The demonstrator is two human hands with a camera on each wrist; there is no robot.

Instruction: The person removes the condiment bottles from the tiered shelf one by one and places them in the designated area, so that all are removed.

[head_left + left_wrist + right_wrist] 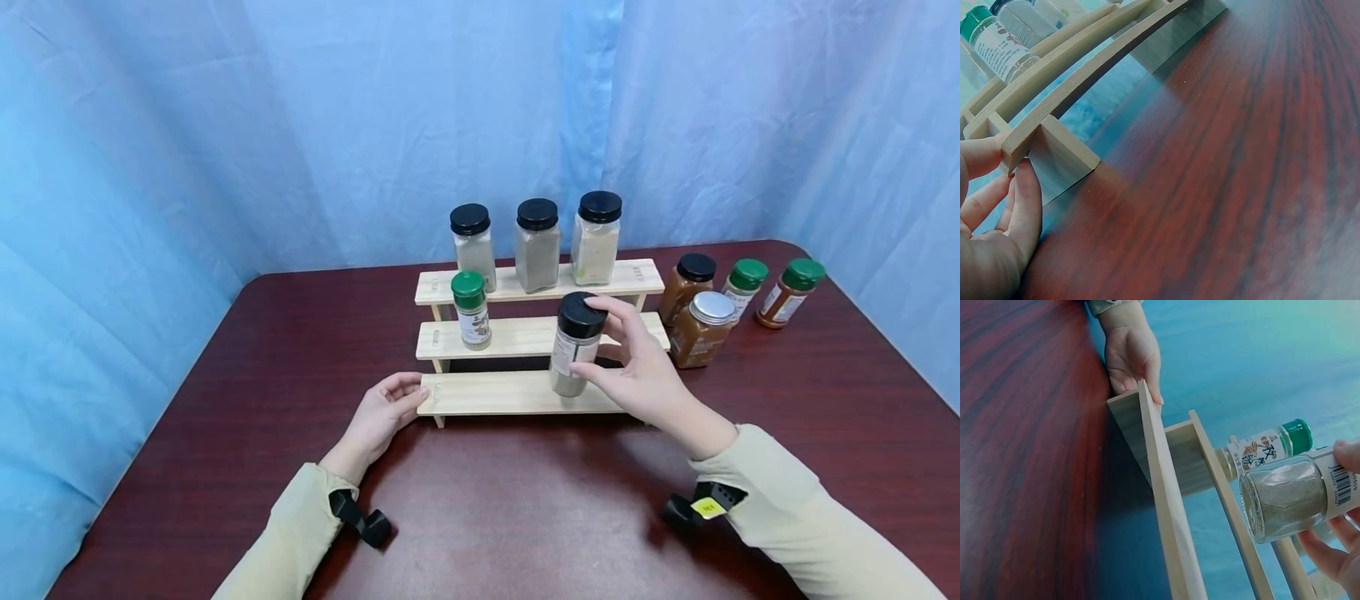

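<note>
My right hand (633, 367) grips a round glass spice jar (573, 354) with a black lid and a pale label, holding it over the front step of a three-tier wooden rack (495, 393). In the right wrist view the jar's bare glass base (1288, 500) hangs apart from the front board, with powder inside. My left hand (382, 412) pinches the left end of the front step, thumb on top and fingers beneath, as the left wrist view shows. On the middle step, at the left, stands a green-capped spice jar (472, 321).
Three black-lidded jars (537, 250) line the top step. Right of the rack, on the dark red table (480, 517), stand a black-lidded brown jar (684, 287), a silver-lidded brown jar (697, 337) and two green-capped jars (786, 300). A blue curtain (375, 133) hangs behind.
</note>
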